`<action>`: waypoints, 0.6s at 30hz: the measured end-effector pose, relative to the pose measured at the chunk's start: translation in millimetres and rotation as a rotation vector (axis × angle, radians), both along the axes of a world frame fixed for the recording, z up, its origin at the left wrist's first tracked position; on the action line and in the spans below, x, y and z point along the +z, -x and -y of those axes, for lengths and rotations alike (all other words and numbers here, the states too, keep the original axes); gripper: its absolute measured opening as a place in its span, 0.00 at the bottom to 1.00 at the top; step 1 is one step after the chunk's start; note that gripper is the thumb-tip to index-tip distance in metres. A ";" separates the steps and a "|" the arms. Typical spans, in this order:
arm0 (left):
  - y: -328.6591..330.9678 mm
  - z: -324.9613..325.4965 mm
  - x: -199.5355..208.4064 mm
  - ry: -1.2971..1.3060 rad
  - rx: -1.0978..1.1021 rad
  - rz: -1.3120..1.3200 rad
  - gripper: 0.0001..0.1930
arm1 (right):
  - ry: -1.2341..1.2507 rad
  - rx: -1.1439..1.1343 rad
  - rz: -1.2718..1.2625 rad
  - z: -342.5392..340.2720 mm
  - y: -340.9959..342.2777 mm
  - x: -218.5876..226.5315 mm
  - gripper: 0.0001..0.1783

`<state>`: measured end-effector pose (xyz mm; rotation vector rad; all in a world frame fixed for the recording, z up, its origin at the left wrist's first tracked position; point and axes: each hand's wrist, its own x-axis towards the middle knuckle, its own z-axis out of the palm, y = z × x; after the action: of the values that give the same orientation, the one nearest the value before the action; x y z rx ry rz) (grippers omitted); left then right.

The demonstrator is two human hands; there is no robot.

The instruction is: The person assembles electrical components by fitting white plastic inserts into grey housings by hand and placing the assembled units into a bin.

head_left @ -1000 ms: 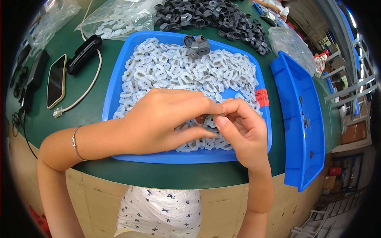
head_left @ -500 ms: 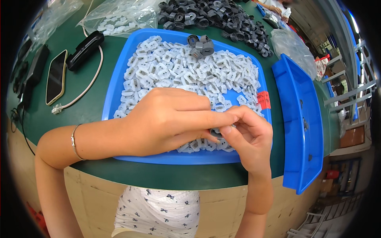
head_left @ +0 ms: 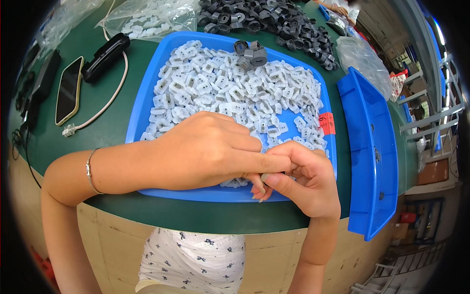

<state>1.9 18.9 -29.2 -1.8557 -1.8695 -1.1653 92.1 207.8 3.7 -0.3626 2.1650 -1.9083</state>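
Observation:
My left hand (head_left: pixel 210 152) reaches across the near part of a blue tray (head_left: pixel 134 122), its fingers bent and pressed against those of my right hand. Thumb and fingers of my right hand (head_left: pixel 311 183) are closed in a pinch at the same spot. Whatever the fingertips hold is hidden behind them. Below the hands and beyond them, the tray carries a heap of small translucent white plastic pieces (head_left: pixel 196 73). A few dark grey ring-shaped parts (head_left: pixel 254 56) rest on that heap near the far rim.
A pile of dark grey rings (head_left: pixel 264 17) lies behind the tray. To the right stands a long blue bin (head_left: pixel 364 161) with a few small dark pieces inside. A phone (head_left: pixel 69 90), a black device (head_left: pixel 105 56) with a white cable, and a plastic bag (head_left: pixel 152 19) of white pieces are leftward.
Both hands have shifted slightly nearer to me, and the right hand has turned a little. A dark grey part glimpsed between the fingertips earlier is now covered by the fingers.

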 end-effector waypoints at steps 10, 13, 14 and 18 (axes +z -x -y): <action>-2.1 -0.5 -1.2 -0.011 0.108 0.020 0.23 | 0.056 -0.108 -0.060 10.6 0.4 -4.7 0.06; -1.8 -0.3 -0.3 0.021 0.108 0.004 0.23 | 0.004 -0.134 -0.027 11.1 -1.1 -1.2 0.06; -1.7 -1.2 -0.2 0.007 0.103 0.008 0.22 | -0.050 -0.138 -0.056 10.6 -1.7 0.2 0.06; -1.8 -2.4 -1.2 -0.040 0.139 0.039 0.22 | 0.016 -0.150 -0.105 9.7 0.2 -4.0 0.08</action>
<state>3.7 21.3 -30.4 -1.6637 -1.9465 -1.1905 91.9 198.0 -0.3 -0.3175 2.3045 -2.0293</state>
